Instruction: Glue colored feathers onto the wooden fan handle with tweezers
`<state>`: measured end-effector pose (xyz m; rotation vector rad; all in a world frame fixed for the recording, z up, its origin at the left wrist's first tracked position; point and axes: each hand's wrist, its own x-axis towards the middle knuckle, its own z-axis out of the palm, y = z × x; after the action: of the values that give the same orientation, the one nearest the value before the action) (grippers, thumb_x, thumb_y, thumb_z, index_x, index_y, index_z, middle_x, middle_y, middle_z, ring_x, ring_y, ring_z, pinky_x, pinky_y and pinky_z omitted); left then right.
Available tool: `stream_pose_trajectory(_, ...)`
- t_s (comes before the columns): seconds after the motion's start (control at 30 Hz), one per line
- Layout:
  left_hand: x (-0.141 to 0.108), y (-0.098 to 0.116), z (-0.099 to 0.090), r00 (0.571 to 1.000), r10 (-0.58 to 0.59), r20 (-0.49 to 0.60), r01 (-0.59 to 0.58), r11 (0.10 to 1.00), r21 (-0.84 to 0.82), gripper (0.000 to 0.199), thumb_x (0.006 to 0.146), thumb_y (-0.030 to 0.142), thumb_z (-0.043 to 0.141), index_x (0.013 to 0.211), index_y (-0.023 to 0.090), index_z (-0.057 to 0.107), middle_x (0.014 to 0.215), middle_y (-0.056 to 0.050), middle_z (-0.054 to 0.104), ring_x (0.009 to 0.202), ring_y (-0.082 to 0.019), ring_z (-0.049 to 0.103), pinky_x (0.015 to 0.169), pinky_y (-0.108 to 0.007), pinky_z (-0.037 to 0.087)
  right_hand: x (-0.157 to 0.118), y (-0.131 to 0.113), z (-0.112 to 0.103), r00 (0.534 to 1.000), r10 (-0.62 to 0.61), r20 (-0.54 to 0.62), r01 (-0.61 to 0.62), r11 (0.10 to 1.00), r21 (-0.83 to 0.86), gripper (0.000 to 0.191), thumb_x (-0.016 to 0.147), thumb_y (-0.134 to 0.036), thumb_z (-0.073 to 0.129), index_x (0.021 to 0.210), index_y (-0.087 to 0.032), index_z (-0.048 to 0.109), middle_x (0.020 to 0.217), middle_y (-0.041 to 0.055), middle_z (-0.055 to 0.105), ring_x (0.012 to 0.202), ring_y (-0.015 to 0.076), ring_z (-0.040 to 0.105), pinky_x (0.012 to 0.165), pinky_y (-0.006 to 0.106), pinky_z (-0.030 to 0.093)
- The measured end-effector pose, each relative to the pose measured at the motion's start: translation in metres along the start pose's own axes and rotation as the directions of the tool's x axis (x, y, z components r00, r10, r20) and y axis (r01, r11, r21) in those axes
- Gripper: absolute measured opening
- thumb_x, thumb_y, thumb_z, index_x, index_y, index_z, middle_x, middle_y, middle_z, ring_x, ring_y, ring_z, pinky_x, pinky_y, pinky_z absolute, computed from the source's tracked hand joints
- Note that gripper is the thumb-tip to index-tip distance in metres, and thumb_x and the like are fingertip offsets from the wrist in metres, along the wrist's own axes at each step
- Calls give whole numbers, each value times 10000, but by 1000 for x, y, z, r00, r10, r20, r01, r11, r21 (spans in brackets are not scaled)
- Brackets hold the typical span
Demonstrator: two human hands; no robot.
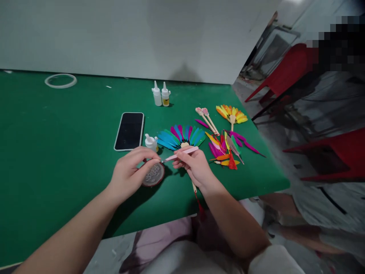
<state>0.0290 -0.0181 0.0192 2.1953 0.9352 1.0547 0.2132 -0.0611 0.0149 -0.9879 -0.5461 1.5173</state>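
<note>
My right hand is closed around a slim pale pink pen-like tool, its thin tip pointing left. At that tip, my left hand has thumb and index finger brought together; whatever they pinch is too small to make out. Beneath the left fingers lies a round dark-grey disc with a reddish rim, partly covered by the hand. Behind my right hand a feather fan in blue, green and magenta lies on the table, its handle and red tassel reaching the front edge. A small white bottle stands beside the left fingertips.
A phone lies on the green table. Two glue bottles and a tape ring are farther back. Loose feathers, pink-topped sticks and a yellow-orange fan lie right. Another person's arm shows lower right.
</note>
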Motion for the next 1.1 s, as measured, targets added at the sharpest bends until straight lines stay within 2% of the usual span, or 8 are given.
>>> stream_pose_trajectory(0.1, -2, -4, -2, 996, 14, -84, -14, 1000, 2, 121, 848, 207, 551, 785, 198, 653, 787, -2, 672, 742, -121, 619, 696, -224, 493, 0, -2, -5, 999, 19, 28, -19, 1000, 12, 299, 556, -376, 816, 679, -155, 657, 564, -19, 642, 468, 79, 594, 467, 180, 526)
stream_pose_trajectory(0.2, -2, -5, -4, 970, -95, -222, 86, 995, -49, 207, 889, 216, 488, 746, 179, 633, 715, 1, 660, 659, -92, 602, 626, -198, 480, 1, -6, -11, 1000, 5, 16, -6, 998, 63, 302, 552, -370, 826, 671, -164, 640, 564, -25, 640, 476, 72, 590, 448, 153, 514)
stream_pose_trajectory(0.4, 7, -6, -6, 829, -315, -463, 212, 942, -261, 158, 813, 291, 614, 863, 162, 691, 780, -27, 718, 657, -104, 653, 625, -229, 540, 6, -11, -18, 997, 33, -67, -23, 989, 143, 295, 544, -350, 838, 669, -159, 651, 553, -25, 649, 449, 56, 568, 430, 123, 507)
stream_pose_trajectory(0.53, 12, -8, -5, 787, -398, -472, 221, 896, -386, 163, 734, 275, 691, 850, 161, 707, 816, -34, 730, 717, -133, 687, 717, -286, 577, 7, -9, -20, 996, 44, -79, -31, 988, 149, 275, 572, -331, 827, 693, -157, 652, 567, -23, 654, 461, 56, 575, 439, 117, 511)
stream_pose_trajectory(0.7, 13, -18, -8, 762, -439, -477, 245, 876, -415, 96, 671, 233, 733, 713, 157, 691, 593, 4, 671, 542, -108, 636, 579, -235, 548, 4, -3, -19, 999, 41, -36, -35, 988, 151, 304, 549, -349, 842, 698, -155, 662, 584, -20, 668, 467, 52, 584, 443, 112, 506)
stream_pose_trajectory(0.87, 17, -34, -14, 730, -531, -431, 261, 799, -542, 198, 766, 321, 637, 682, 142, 635, 508, 17, 602, 417, -61, 524, 446, -187, 464, -8, 2, -13, 966, 97, 240, -94, 995, -22, 299, 545, -371, 835, 655, -152, 664, 529, -2, 662, 437, 96, 598, 428, 185, 511)
stream_pose_trajectory(0.97, 19, -36, -13, 724, -560, -403, 306, 784, -539, 233, 784, 354, 616, 805, 127, 665, 627, -19, 669, 511, -78, 601, 533, -205, 524, -14, 4, -13, 909, 175, 377, -136, 983, -127, 261, 552, -329, 829, 653, -143, 675, 544, 15, 674, 458, 117, 618, 451, 215, 513)
stream_pose_trajectory(1.1, 20, -33, -11, 725, -549, -416, 312, 800, -512, 266, 723, 306, 680, 914, 120, 688, 823, -66, 721, 729, -132, 688, 745, -283, 575, -17, 5, -13, 872, 249, 422, -175, 963, -207, 209, 574, -276, 812, 683, -139, 696, 547, 5, 670, 480, 106, 621, 492, 214, 512)
